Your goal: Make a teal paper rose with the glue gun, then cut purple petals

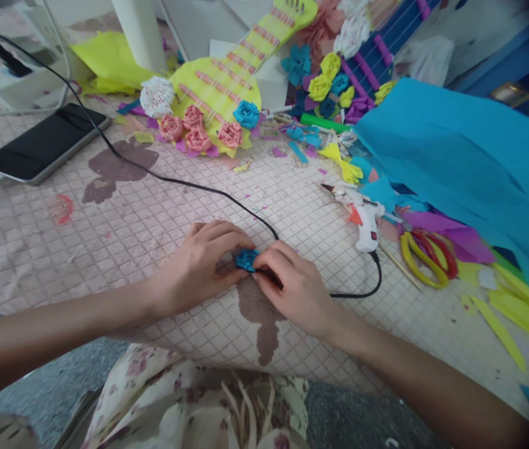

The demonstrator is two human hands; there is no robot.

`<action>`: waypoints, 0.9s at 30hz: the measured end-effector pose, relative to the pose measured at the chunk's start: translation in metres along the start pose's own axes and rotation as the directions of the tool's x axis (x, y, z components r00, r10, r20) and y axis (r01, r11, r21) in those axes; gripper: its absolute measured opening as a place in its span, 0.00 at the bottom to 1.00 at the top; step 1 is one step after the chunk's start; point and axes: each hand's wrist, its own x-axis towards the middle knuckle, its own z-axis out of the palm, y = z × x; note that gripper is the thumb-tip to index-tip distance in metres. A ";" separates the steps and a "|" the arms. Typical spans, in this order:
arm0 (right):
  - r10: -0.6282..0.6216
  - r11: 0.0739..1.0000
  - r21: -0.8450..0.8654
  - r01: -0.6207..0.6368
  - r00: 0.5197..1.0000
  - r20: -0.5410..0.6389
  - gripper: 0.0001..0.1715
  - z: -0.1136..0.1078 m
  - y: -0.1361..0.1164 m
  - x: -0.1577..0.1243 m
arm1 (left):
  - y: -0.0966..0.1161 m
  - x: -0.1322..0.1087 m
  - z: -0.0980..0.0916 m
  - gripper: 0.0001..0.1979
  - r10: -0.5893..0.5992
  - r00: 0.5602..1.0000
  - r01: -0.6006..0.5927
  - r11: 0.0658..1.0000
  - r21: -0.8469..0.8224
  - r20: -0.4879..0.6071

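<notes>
A small blue paper rose (247,259) lies on the pink quilted cloth (152,224), pinched between both hands. My left hand (203,265) curls round its left side, fingers closed on it. My right hand (292,284) presses its fingertips onto the rose's right edge. A black cable (189,184) runs just behind the hands to a white glue gun (366,218) at the right.
A yellow paper guitar (227,81) with pink, white and blue roses lies at the back. A dark phone (47,142) sits at the left. Blue paper sheets (460,156), red and yellow scissors (425,255) and paper scraps lie at the right.
</notes>
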 end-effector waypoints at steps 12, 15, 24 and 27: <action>0.014 1.000 -0.017 -0.014 1.000 0.017 0.05 0.003 0.000 0.000 | 0.001 -0.003 -0.004 0.04 0.325 0.942 -0.288 0.912 0.292 -0.087; 0.009 1.000 -0.007 -0.009 1.000 0.015 0.06 0.002 0.000 0.000 | 0.003 -0.003 -0.005 0.05 0.375 0.925 -0.335 0.885 0.323 -0.069; 0.011 1.000 -0.012 -0.010 1.000 0.022 0.06 0.002 0.001 0.001 | 0.006 -0.004 -0.007 0.07 0.353 0.936 -0.326 0.851 0.411 0.012; 0.014 1.000 -0.002 -0.014 1.000 0.019 0.05 0.001 0.000 0.001 | 0.007 -0.002 -0.006 0.06 0.289 0.957 -0.275 0.893 0.356 0.013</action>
